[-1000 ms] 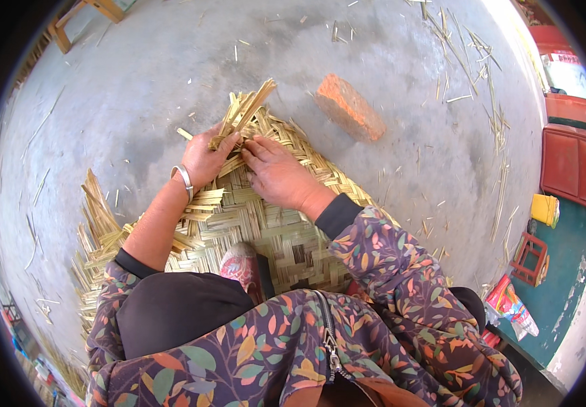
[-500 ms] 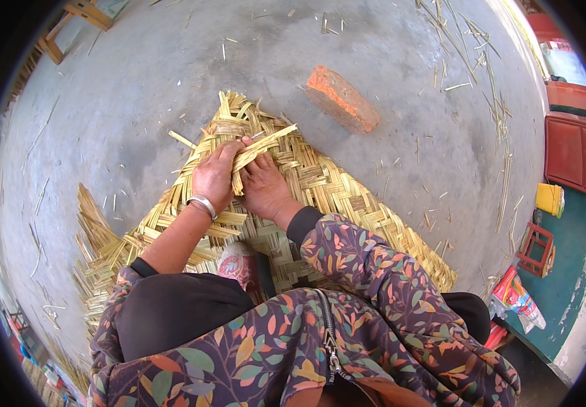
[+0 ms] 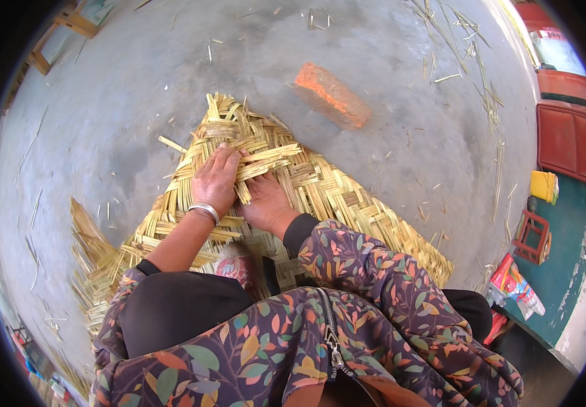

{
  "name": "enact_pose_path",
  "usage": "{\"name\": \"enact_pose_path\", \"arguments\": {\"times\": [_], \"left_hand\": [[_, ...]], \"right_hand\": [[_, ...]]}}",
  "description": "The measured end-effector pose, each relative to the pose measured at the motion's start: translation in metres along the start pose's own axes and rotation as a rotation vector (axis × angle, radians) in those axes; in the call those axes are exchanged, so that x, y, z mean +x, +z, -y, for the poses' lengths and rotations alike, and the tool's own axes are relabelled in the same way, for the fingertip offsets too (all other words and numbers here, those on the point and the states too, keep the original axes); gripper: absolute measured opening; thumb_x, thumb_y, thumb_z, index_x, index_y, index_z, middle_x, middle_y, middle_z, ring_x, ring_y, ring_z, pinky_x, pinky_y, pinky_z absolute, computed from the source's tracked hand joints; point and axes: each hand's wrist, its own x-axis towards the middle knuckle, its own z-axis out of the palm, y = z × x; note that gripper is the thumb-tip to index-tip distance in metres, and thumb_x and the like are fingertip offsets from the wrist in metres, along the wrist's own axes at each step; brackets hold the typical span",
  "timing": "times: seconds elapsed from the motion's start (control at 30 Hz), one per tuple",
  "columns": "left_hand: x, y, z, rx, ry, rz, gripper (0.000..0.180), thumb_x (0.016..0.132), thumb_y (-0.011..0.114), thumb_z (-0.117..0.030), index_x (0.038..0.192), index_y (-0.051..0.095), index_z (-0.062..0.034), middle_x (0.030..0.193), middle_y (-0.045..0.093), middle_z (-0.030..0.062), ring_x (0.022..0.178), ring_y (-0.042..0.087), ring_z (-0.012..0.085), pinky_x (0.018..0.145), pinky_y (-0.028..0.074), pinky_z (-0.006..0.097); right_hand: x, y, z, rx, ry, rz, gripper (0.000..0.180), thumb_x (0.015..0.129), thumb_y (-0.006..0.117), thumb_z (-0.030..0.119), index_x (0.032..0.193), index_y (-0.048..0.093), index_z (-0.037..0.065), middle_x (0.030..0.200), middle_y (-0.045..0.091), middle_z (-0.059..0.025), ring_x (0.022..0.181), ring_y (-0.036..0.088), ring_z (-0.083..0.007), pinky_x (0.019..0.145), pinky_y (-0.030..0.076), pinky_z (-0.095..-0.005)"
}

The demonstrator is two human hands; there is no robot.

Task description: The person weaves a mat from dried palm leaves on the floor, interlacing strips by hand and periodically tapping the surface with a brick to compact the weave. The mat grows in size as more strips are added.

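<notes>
a shoe is on the woven mat, which lies on the gray floor. the left hand, below it a silver bangle, rests on the mat. the right hand has fingers under some strips; i cannot tell if either hand grips. past them sits a brick.

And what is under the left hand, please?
The woven mat shows beside and beyond the left hand; what lies directly beneath it is covered and cannot be seen.
</notes>
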Motion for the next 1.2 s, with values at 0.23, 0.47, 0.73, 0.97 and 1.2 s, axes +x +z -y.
{"name": "enact_pose_path", "arguments": {"times": [0.23,0.47,0.73,0.97,1.2], "left_hand": [[-0.019,-0.021,-0.006,-0.102,-0.078,-0.017,0.041,0.079,0.056,0.0,0.118,0.061,-0.0111,0.128,0.062,0.0078,0.115,0.061,0.0307,0.095,0.05,0.04],[-0.053,-0.054,-0.018,0.021,0.037,-0.006,0.054,0.075,0.054,0.006,0.127,0.061,-0.0105,0.139,0.055,0.0085,0.13,0.05,0.0319,0.107,0.041,0.043],[-0.06,-0.077,-0.011,-0.202,0.109,0.232,0.065,0.071,0.059,0.006,0.134,0.056,-0.0089,0.138,0.055,0.0131,0.133,0.047,0.0324,0.111,0.038,0.042],[-0.053,-0.087,0.011,-0.344,0.127,0.276,0.061,0.073,0.06,0.005,0.133,0.056,-0.0076,0.134,0.058,0.018,0.126,0.053,0.0365,0.108,0.043,0.04],[-0.06,-0.089,0.023,-0.456,0.051,0.243,0.055,0.078,0.062,0.0,0.132,0.06,-0.0108,0.13,0.062,0.0168,0.12,0.059,0.0353,0.103,0.047,0.037]], "right_hand": [[-0.017,-0.048,0.028,0.0,0.023,0.07,0.061,0.076,0.066,0.03,0.127,0.057,-0.002,0.136,0.052,-0.0199,0.132,0.042,-0.0362,0.118,0.024,-0.0486],[-0.065,-0.074,0.073,-0.158,0.197,0.126,0.076,0.077,0.071,0.029,0.141,0.043,-0.002,0.145,0.043,-0.026,0.141,0.034,-0.0414,0.116,0.026,-0.0529],[-0.055,-0.088,0.086,-0.153,0.194,0.352,0.07,0.079,0.071,0.025,0.136,0.045,-0.005,0.141,0.045,-0.0289,0.136,0.042,-0.0416,0.111,0.036,-0.053],[-0.037,-0.098,0.094,-0.058,0.292,0.342,0.08,0.074,0.076,0.027,0.14,0.043,-0.002,0.141,0.048,-0.0215,0.134,0.042,-0.039,0.107,0.042,-0.0512],[-0.024,-0.067,0.094,-0.254,0.218,0.247,0.043,0.084,0.061,0.018,0.123,0.059,0.0,0.123,0.059,-0.0139,0.121,0.052,-0.0341,0.092,0.05,-0.0479]]}}
